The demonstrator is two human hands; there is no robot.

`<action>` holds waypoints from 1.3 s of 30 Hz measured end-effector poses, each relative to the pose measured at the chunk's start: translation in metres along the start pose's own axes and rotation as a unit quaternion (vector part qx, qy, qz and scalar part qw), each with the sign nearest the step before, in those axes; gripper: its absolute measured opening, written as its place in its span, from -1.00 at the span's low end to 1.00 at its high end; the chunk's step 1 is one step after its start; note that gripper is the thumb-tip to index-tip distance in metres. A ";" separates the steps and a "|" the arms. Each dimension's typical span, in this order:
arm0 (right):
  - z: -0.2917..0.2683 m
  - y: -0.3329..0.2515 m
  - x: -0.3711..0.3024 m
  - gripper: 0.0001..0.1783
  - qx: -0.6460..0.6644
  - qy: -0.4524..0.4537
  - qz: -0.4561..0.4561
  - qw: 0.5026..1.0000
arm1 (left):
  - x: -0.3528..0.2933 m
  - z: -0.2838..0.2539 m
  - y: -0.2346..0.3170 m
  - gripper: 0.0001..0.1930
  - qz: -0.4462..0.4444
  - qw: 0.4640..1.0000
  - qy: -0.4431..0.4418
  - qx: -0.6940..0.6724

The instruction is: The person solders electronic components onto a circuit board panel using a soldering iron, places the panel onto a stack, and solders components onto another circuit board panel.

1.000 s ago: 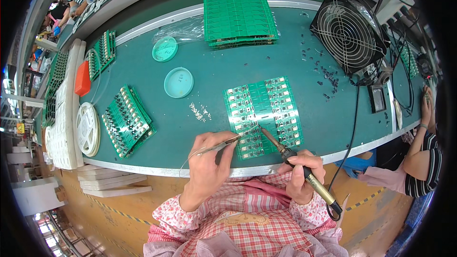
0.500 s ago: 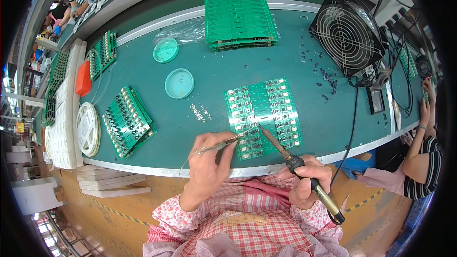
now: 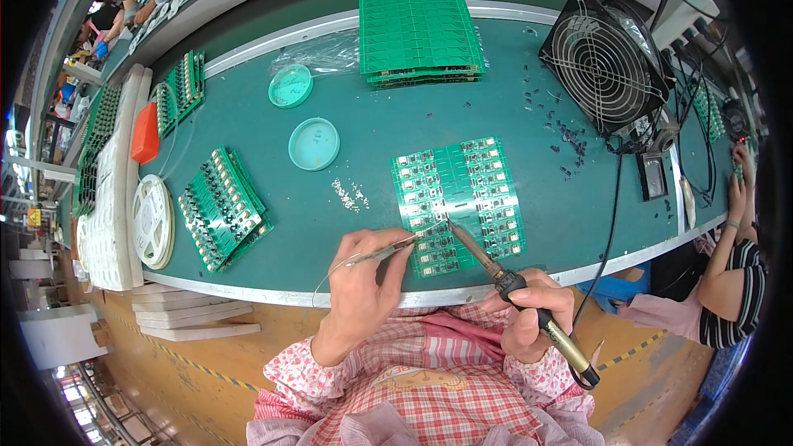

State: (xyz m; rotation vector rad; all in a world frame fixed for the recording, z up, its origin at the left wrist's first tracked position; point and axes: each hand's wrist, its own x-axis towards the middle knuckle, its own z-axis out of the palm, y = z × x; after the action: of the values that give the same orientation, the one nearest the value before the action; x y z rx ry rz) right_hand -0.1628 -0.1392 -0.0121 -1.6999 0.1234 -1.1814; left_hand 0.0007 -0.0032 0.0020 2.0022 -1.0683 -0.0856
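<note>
A green circuit board panel [image 3: 458, 190] with rows of small parts lies on the bench in front of me. My left hand [image 3: 363, 281] pinches metal tweezers [image 3: 382, 254], their points over the panel's lower left part. A thin wire [image 3: 322, 282], which looks like solder, trails from the same hand. In my right hand [image 3: 538, 310] is a soldering iron [image 3: 514, 284], held like a pen and slanting up to the left. Its tip meets or hovers just over the panel's middle, close to the tweezer points; actual contact is too small to tell.
Stacked boards stand at the back [image 3: 421, 33] and left [image 3: 223, 211]. Two round teal dishes [image 3: 314, 145] sit near scattered tiny parts [image 3: 350, 196]. A black fan [image 3: 607, 62] stands at back right beside loose black bits [image 3: 570, 139]. The iron's cord [image 3: 613, 223] crosses the right side. Co-workers sit beyond.
Both hands keep their grips. The iron's tip has shifted very slightly left over the panel; the whole view has also moved a little.
</note>
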 end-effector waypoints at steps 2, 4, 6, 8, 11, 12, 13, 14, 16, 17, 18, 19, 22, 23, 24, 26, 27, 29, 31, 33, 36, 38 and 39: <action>-0.001 -0.001 -0.002 -0.81 0.002 0.001 0.005 1.000 | 0.000 0.000 0.000 -0.85 -0.001 1.000 0.001 0.002; -0.004 -0.004 -0.006 -0.84 0.012 -0.001 0.090 0.996 | 0.000 0.000 0.000 -0.84 0.000 1.000 0.006 0.000; -0.002 -0.004 -0.002 -0.86 0.001 -0.013 0.123 0.992 | -0.001 0.001 0.000 -0.84 -0.001 1.000 0.007 0.003; -0.001 -0.005 0.000 -0.88 -0.012 -0.026 0.155 0.987 | -0.001 0.001 -0.001 -0.84 -0.001 1.000 0.007 0.004; -0.001 -0.005 0.000 -0.92 -0.022 -0.041 0.195 0.980 | -0.002 0.001 -0.001 -0.85 -0.004 1.000 0.006 0.004; -0.001 -0.004 0.001 -0.92 -0.028 -0.050 0.191 0.980 | -0.001 0.000 -0.001 -0.85 -0.003 1.000 0.006 0.005; 0.000 -0.003 0.002 -0.92 -0.035 -0.058 0.187 0.980 | -0.001 0.000 -0.001 -0.85 -0.001 1.000 0.005 0.006; 0.000 -0.002 0.003 -0.92 -0.035 -0.059 0.187 0.980 | -0.001 0.000 -0.001 -0.85 -0.002 1.000 0.006 0.005; 0.000 -0.001 0.006 -0.92 -0.065 -0.088 0.154 0.982 | -0.002 0.000 -0.001 -0.85 -0.005 1.000 0.006 0.004; 0.001 -0.001 0.006 -0.92 -0.066 -0.089 0.155 0.982 | -0.001 0.000 0.000 -0.85 -0.006 1.000 0.006 0.003; 0.002 -0.001 0.007 -0.91 -0.074 -0.091 0.152 0.981 | -0.001 0.000 0.000 -0.85 -0.006 1.000 0.004 0.004; 0.003 -0.002 0.007 -0.91 -0.082 -0.092 0.150 0.981 | -0.001 0.000 0.000 -0.85 -0.005 1.000 0.002 0.005; 0.005 -0.001 0.010 -0.89 -0.088 -0.112 0.117 0.983 | -0.001 0.000 0.000 -0.84 -0.003 1.000 0.003 0.003; 0.005 0.000 0.011 -0.89 -0.088 -0.113 0.117 0.983 | -0.001 0.000 0.000 -0.84 -0.003 1.000 0.004 0.002; 0.005 0.001 0.010 -0.87 -0.089 -0.122 0.089 0.985 | -0.001 0.000 0.000 -0.84 -0.002 1.000 0.004 0.003; 0.005 0.004 0.009 -0.85 -0.091 -0.131 0.061 0.985 | -0.001 0.000 -0.001 -0.84 0.000 1.000 0.004 0.003; 0.005 0.005 0.007 -0.83 -0.097 -0.136 0.045 0.985 | -0.001 0.000 -0.002 -0.83 0.002 1.000 0.004 0.002; 0.004 0.006 0.006 -0.78 -0.106 -0.147 0.024 0.983 | -0.001 0.000 -0.002 -0.83 0.005 1.000 0.004 0.001; 0.005 0.005 0.006 -0.78 -0.109 -0.148 0.024 0.983 | -0.001 0.000 -0.001 -0.83 0.000 1.000 0.006 -0.001; 0.006 0.004 0.006 -0.79 -0.112 -0.149 0.024 0.982 | -0.001 0.000 -0.001 -0.83 0.003 1.000 0.005 0.003; 0.010 0.003 0.003 -0.80 -0.102 -0.115 0.041 0.987 | -0.001 0.001 -0.001 -0.83 0.004 1.000 0.005 0.006; 0.009 0.002 0.003 -0.81 -0.106 -0.126 0.046 0.985 | -0.001 0.000 -0.001 -0.83 0.004 1.000 0.005 0.005; 0.008 0.002 0.003 -0.81 -0.106 -0.126 0.046 0.985 | -0.001 0.000 -0.001 -0.84 0.001 1.000 0.006 0.005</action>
State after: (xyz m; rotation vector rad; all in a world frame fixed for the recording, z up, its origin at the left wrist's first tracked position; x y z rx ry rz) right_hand -0.1541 -0.1365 -0.0114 -1.9938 0.1734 -0.9021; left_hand 0.0003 -0.0025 0.0009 2.0073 -1.0654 -0.0683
